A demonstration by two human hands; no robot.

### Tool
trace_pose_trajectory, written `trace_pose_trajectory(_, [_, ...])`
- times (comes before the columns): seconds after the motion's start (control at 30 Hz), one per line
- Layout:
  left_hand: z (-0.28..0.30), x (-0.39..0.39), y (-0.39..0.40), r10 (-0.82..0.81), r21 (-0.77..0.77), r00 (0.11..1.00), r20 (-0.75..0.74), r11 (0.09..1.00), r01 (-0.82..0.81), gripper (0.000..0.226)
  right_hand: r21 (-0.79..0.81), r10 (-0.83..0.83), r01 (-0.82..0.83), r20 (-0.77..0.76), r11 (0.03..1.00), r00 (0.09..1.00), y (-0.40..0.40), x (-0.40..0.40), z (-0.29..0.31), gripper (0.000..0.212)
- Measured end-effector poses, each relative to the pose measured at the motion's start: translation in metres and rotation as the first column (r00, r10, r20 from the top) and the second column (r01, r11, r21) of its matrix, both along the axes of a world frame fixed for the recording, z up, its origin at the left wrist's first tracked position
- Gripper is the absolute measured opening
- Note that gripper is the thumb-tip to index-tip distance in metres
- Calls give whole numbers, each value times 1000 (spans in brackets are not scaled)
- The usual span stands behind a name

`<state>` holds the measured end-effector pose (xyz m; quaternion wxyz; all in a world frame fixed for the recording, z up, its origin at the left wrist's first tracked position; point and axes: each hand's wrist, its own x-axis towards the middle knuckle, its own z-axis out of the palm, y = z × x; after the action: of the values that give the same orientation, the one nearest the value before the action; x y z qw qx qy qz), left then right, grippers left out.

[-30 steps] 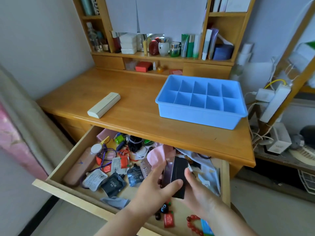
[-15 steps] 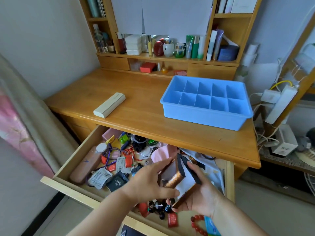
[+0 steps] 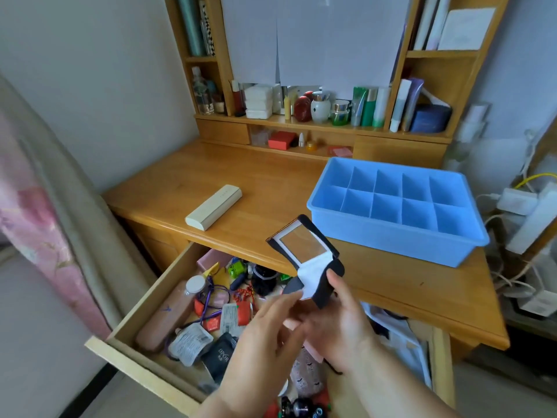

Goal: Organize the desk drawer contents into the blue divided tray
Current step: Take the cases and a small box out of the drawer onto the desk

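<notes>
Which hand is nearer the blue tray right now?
Right. The right hand holds the black mirror case just before the blue tray; the left hand sits farther left, over the drawer.
</notes>
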<state>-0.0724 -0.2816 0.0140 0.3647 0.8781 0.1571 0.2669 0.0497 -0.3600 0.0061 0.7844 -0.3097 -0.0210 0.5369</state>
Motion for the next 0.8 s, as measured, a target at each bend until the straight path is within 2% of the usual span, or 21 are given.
trace_pose_trajectory(0.1, [6,6,19,117,-21,988,104,993,-115,24,-32,100,-98,55,995,994,22,9,4,53])
trace_pose_trajectory(0.13, [9,8,30,152,-22,983,107,988,-151,25,-108,103,-86,161,990,982,29,16,6,48])
trace_pose_trajectory(0.17, [12,11,43,179,-13,979,97,984,-178,25,-213,112,-27,397,977,911,35,26,7,43])
trace_pose_trajectory(0.2, [15,14,56,197,9,977,83,980,-198,22,-303,150,88,676,949,721,37,40,3,38])
trace_pose_trajectory(0.23, [17,19,70,208,48,976,70,976,-211,19,-350,222,242,873,905,434,36,56,-2,31])
trace_pose_trajectory(0.27, [19,26,84,212,94,976,52,972,-216,16,-342,313,374,940,862,138,35,74,-9,25])
trace_pose_trajectory(0.3, [20,34,98,209,143,977,30,967,-212,14,-331,409,452,909,828,-82,34,91,-17,23])
trace_pose_trajectory(0.33, [20,44,111,205,190,979,1,961,-202,14,-340,489,491,846,802,-214,32,106,-24,24])
trace_pose_trajectory(0.37, [19,56,123,202,230,979,-31,955,-189,14,-358,543,503,789,786,-287,31,116,-31,27])
trace_pose_trajectory(0.4, [17,68,133,197,263,979,-61,949,-174,15,-371,563,498,763,784,-318,30,121,-36,29])
trace_pose_trajectory(0.57, [-1,138,169,213,381,955,-205,916,-122,22,-350,548,493,762,797,-346,29,125,-41,32])
trace_pose_trajectory(0.7, [-16,183,181,249,358,940,-233,921,-155,25,-330,539,498,760,802,-364,29,125,-40,32])
trace_pose_trajectory(0.8, [-23,202,181,190,297,952,-241,948,-114,28,-326,534,495,760,805,-369,30,125,-39,32])
